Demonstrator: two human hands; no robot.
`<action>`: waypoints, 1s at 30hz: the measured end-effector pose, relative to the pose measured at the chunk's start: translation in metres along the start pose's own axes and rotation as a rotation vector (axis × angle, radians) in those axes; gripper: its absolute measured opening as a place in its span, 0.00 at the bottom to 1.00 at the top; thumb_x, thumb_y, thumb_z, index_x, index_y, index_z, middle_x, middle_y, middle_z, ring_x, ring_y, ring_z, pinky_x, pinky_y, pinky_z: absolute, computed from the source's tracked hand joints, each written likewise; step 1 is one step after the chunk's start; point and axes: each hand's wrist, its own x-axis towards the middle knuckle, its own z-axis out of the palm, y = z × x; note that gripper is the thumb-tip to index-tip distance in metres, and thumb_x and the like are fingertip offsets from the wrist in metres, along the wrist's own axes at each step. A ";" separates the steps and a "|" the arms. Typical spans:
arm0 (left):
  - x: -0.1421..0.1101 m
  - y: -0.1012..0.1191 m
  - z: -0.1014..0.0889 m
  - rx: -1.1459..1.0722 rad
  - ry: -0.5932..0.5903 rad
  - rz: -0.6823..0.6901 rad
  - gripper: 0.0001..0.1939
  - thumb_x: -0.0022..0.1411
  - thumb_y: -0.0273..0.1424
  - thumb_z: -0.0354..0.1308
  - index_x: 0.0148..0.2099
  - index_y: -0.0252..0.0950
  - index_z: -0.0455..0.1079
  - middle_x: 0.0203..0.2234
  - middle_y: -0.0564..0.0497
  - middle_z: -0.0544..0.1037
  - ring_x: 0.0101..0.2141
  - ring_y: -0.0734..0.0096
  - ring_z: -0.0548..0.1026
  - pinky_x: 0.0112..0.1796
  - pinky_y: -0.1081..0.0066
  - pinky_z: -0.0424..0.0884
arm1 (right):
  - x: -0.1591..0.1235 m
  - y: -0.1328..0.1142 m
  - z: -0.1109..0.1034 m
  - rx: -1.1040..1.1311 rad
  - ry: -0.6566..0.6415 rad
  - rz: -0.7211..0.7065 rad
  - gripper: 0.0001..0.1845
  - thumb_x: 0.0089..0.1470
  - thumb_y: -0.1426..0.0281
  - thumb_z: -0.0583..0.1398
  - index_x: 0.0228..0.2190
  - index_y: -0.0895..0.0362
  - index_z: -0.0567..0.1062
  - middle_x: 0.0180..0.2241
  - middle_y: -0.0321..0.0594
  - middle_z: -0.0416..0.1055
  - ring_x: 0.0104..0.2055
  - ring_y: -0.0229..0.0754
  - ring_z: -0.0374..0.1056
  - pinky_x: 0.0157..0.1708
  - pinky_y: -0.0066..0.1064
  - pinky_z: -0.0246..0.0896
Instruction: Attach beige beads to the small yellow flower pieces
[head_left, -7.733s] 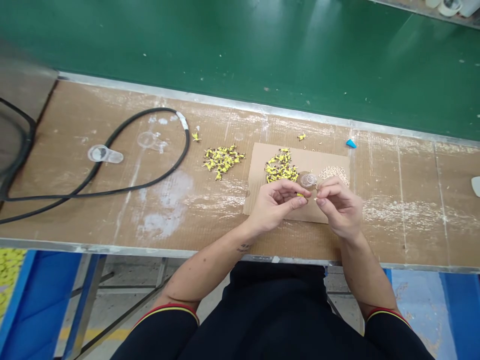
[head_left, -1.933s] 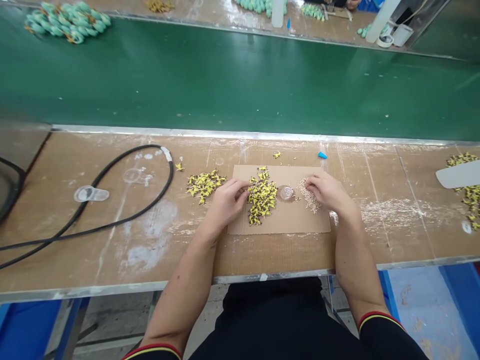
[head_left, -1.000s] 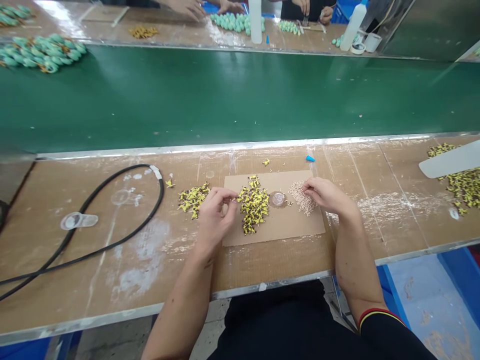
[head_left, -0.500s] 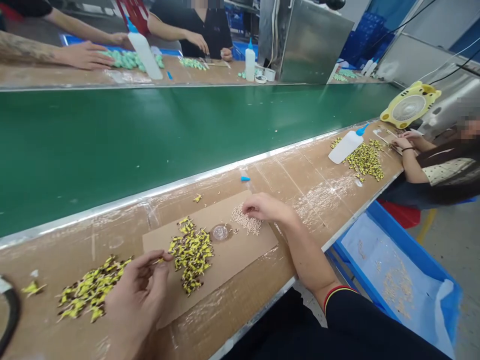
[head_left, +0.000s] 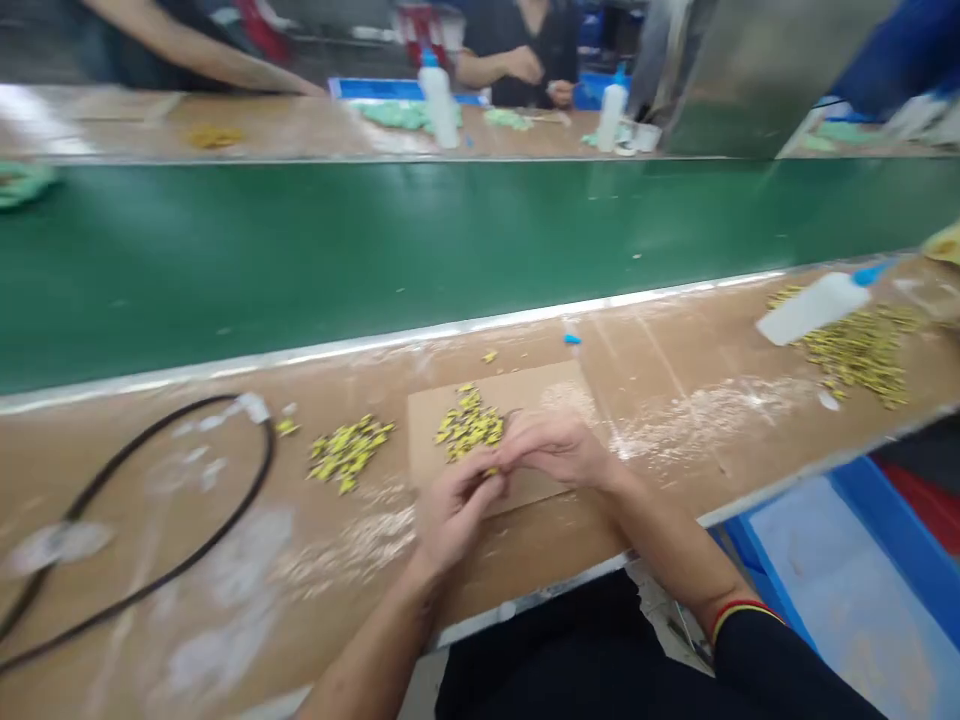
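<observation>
1. The small yellow piece [head_left: 491, 471] is at your fingertips, just above the near part of the cardboard sheet [head_left: 517, 388]; blur hides its finer shape.
2. Your left hand [head_left: 459, 510] appears to have it pinched, thumb and first finger clamped on it.
3. Your right hand [head_left: 559, 445] reaches across from the other side, its fingertips meeting those of the left. Whether these fingers grip anything, you cannot tell from this view.
4. The step in hand looks like close two-handed work on that one piece, the left steadying it and the right acting on it.
5. The next move calls, in my judgement, for a still left pinch and a light, exact touch from the right; something this small could easily slip or turn.
6. Just beyond your fingers, on the sheet, lies a yellow pile [head_left: 469, 425] of similar pieces, with a blurred pale pile [head_left: 568, 397] near the sheet's far right corner.
7. Farther out on the counter [head_left: 540, 560], a second yellow heap [head_left: 349, 452] lies to your left, before the looped black cable [head_left: 268, 450]; a blue cap [head_left: 572, 339] sits past the sheet's far edge.
</observation>
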 end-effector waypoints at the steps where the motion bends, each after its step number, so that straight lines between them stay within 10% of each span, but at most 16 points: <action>1: 0.000 0.000 0.005 -0.116 0.011 -0.015 0.16 0.70 0.44 0.60 0.42 0.36 0.77 0.27 0.51 0.75 0.25 0.72 0.72 0.28 0.70 0.71 | -0.001 -0.004 0.003 0.010 0.028 -0.042 0.06 0.66 0.70 0.63 0.39 0.52 0.82 0.35 0.39 0.82 0.40 0.40 0.78 0.46 0.37 0.76; 7: 0.007 -0.002 0.011 -0.427 0.086 -0.027 0.18 0.66 0.47 0.65 0.39 0.36 0.78 0.29 0.51 0.75 0.24 0.76 0.71 0.28 0.72 0.70 | -0.003 -0.006 0.007 0.036 0.073 0.059 0.05 0.61 0.71 0.67 0.37 0.47 0.83 0.38 0.37 0.74 0.41 0.40 0.75 0.41 0.36 0.76; 30: 0.012 0.021 0.002 -0.130 0.055 0.061 0.22 0.73 0.49 0.56 0.35 0.37 0.72 0.30 0.48 0.77 0.33 0.68 0.73 0.40 0.66 0.71 | -0.002 -0.020 -0.002 -0.305 -0.002 -0.017 0.13 0.57 0.78 0.67 0.40 0.48 0.82 0.31 0.37 0.78 0.31 0.41 0.73 0.32 0.38 0.71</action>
